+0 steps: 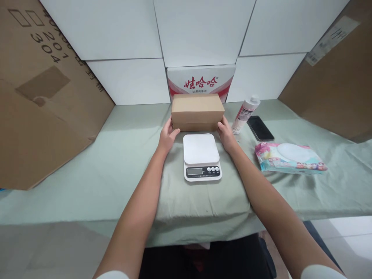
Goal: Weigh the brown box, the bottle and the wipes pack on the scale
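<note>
While my left hand point(167, 137) and right hand point(226, 133) clasp the ends of the brown cardboard box point(198, 111), it sits on the green cloth point(116, 162) just behind the white scale point(201, 156), whose platform is bare: gripping done, weighing apparently left. Fingers press both side faces.

I can read red Chinese letters, 娃哈哈, on the white and red box point(201, 79) at the back. The big brown cardboard point(43, 93) on my left shows 201 and 304.
</note>
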The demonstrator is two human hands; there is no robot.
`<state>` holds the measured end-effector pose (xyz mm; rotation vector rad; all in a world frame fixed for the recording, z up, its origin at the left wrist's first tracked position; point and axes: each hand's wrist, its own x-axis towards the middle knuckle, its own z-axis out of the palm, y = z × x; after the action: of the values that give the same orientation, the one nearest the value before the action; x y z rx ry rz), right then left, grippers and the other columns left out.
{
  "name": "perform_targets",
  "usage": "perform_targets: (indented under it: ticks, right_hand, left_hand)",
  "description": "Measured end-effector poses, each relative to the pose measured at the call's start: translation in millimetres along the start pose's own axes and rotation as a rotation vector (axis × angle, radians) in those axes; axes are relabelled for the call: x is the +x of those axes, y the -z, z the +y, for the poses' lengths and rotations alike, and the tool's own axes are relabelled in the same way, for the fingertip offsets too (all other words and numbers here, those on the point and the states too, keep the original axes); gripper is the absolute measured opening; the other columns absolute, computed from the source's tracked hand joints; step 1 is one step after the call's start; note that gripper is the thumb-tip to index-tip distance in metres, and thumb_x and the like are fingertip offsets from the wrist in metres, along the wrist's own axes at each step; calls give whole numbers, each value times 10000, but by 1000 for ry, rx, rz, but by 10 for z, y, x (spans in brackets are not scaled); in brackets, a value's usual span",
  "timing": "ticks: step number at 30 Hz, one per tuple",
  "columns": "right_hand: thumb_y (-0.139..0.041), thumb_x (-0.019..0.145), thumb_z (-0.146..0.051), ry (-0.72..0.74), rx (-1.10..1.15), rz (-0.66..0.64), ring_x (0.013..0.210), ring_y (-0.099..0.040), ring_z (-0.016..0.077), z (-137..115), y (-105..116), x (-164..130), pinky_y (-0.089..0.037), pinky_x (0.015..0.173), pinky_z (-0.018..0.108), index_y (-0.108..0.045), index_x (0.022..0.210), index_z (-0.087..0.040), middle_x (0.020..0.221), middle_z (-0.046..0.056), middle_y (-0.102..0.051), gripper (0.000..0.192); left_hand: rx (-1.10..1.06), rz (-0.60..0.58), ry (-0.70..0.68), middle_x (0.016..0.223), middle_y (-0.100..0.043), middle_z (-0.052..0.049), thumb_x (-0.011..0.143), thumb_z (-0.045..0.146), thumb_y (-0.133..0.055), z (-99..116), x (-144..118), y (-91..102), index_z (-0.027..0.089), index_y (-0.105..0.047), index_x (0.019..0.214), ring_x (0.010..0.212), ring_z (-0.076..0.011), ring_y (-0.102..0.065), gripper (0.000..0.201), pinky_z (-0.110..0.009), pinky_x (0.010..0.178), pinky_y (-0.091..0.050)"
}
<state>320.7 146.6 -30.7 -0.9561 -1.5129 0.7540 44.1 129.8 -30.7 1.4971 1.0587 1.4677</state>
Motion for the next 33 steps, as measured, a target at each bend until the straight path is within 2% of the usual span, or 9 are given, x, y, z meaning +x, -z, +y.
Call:
perform_targets:
  ticks: [3,6,10,14,17,21,27,33]
  right_hand:
    - [-595,848,-843,49,96,-3,1558,-471,269,-213,8,-13,-394,1312,498,-497,1532,-281,1620,96,-545,891]
    - [-625,850,-823,88,57,28,1556,-458,309,-495,82,-146,-398,1300,540,-469,1543,-295,1640,106,-509,885]
    - [-641,893,-749,71,-16,48,1493,-505,329,-772,260,-586,-465,1224,550,-422,1555,-330,1618,105,-495,814]
    - [-668,902,-692,70,-56,88,1412,-558,333,-747,374,-1054,-502,1160,540,-423,1527,-323,1551,125,-519,766]
    - [-636,915,-696,70,-84,135,1368,-584,338,-638,353,-1212,-511,1132,542,-426,1501,-310,1502,132,-546,733]
    - [-638,907,-702,79,-98,158,1358,-585,343,-562,293,-1229,-518,1111,538,-429,1472,-305,1455,132,-557,721]
    - [-663,900,-689,71,-90,132,1343,-575,333,-543,290,-1248,-495,1124,545,-404,1477,-304,1454,136,-547,740]
    - [-669,882,-679,83,-105,172,1340,-572,341,-542,283,-1256,-509,1098,542,-427,1468,-304,1448,135,-542,737]
  left_hand:
    - [-10,20,-37,1666,-496,-167,833,426,-753,143,-42,-1,224,-471,1524,1566,-335,-476,773,-475,1299,-406]
    - [10,46,-87,1585,-560,-187,856,499,-761,350,-179,-7,223,-481,1436,1514,-327,-539,701,-470,1262,-455]
    - [32,92,-112,1505,-614,-160,913,574,-708,621,-644,-41,256,-483,1373,1465,-314,-587,603,-489,1243,-481]
    - [38,67,-88,1531,-604,-161,928,545,-718,696,-1223,-70,274,-506,1382,1468,-319,-586,570,-506,1248,-485]
    - [52,70,-63,1542,-596,-174,930,544,-716,649,-1467,-80,274,-501,1403,1474,-327,-583,586,-531,1249,-488]
    - [55,90,-81,1536,-597,-183,935,547,-709,598,-1516,-83,266,-498,1405,1482,-325,-577,586,-539,1258,-479]
    - [68,92,-88,1575,-571,-188,935,538,-710,584,-1487,-77,260,-485,1429,1515,-329,-542,609,-544,1279,-451]
    - [78,93,-97,1624,-532,-187,940,564,-692,552,-1462,-64,265,-459,1478,1554,-323,-500,658,-521,1294,-433]
